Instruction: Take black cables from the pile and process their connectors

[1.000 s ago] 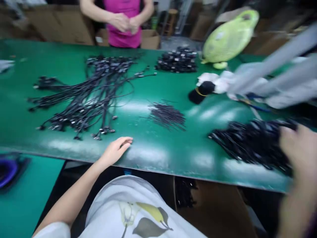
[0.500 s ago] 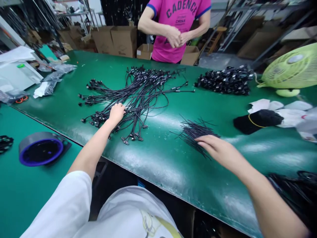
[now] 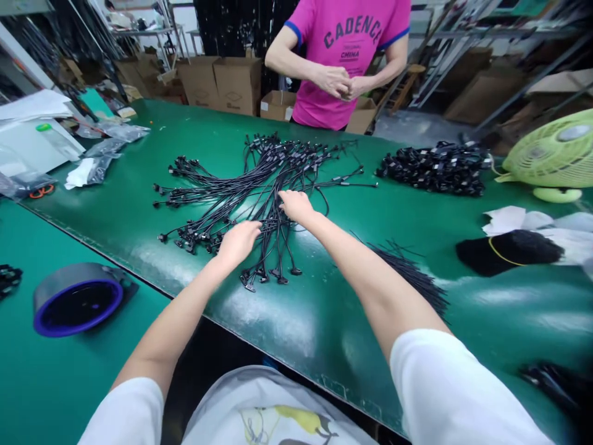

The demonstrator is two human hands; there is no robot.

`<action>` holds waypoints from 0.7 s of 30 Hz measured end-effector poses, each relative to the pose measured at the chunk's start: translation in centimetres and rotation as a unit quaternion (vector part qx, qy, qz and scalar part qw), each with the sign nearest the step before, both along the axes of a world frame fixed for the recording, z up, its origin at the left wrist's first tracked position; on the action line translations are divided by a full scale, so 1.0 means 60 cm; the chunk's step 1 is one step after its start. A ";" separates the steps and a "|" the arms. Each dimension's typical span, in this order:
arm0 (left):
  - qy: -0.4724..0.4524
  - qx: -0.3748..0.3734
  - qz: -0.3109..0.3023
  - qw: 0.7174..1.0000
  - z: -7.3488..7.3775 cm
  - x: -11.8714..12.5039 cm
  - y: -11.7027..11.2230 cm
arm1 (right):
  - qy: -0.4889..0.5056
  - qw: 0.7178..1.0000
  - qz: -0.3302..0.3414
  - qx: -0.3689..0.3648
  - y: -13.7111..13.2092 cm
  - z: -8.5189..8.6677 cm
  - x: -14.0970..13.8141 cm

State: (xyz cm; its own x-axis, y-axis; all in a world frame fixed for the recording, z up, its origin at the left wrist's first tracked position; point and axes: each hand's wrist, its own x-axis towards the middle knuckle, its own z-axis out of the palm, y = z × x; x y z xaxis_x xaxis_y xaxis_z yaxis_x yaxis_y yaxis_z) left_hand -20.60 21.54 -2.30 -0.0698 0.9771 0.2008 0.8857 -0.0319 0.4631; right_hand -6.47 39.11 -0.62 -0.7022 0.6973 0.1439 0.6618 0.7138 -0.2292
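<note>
Black cables (image 3: 273, 167) under open L hand (image 3: 238, 243), R hand (image 3: 296, 206)

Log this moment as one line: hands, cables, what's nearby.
left hand: on black cable bundle | right hand: on same bundle | nearby: thin black wires | across green bench: person in pink T-shirt

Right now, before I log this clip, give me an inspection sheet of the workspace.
surface: green workbench, glossy, with glare
job's things: cable bundle, fanned out at mid-bench
clutter: plastic bags at the far left
grippers: left hand and right hand, both palm-down on the bundle
cables: black cable pile and loose thin wires to the right
surroundings: co-worker across the bench, cardboard boxes, fan
</note>
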 end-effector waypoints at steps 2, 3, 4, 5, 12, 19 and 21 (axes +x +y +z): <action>-0.014 0.013 0.068 0.998 0.011 -0.036 0.020 | 0.004 1.000 0.016 0.007 0.002 0.009 -0.002; -0.027 0.003 0.078 0.997 0.016 -0.052 0.029 | 0.020 0.999 0.033 0.020 -0.001 0.024 0.003; -0.044 -0.014 0.073 0.996 0.020 -0.065 0.037 | 0.047 0.997 0.053 0.041 -0.005 0.047 0.011; -0.058 -0.036 0.056 0.996 0.025 -0.076 0.042 | 0.079 0.992 0.070 0.070 -0.009 0.077 0.021; -0.415 0.087 -0.015 0.905 0.123 -0.117 -0.013 | 0.150 0.961 -0.006 0.234 0.005 0.300 0.171; -0.630 0.037 -0.020 0.776 0.179 -0.065 -0.102 | 0.018 0.975 -0.145 0.167 -0.026 0.242 0.337; -0.633 -0.001 -0.071 0.771 0.173 -0.038 -0.111 | -0.003 0.977 -0.126 0.173 -0.067 0.210 0.369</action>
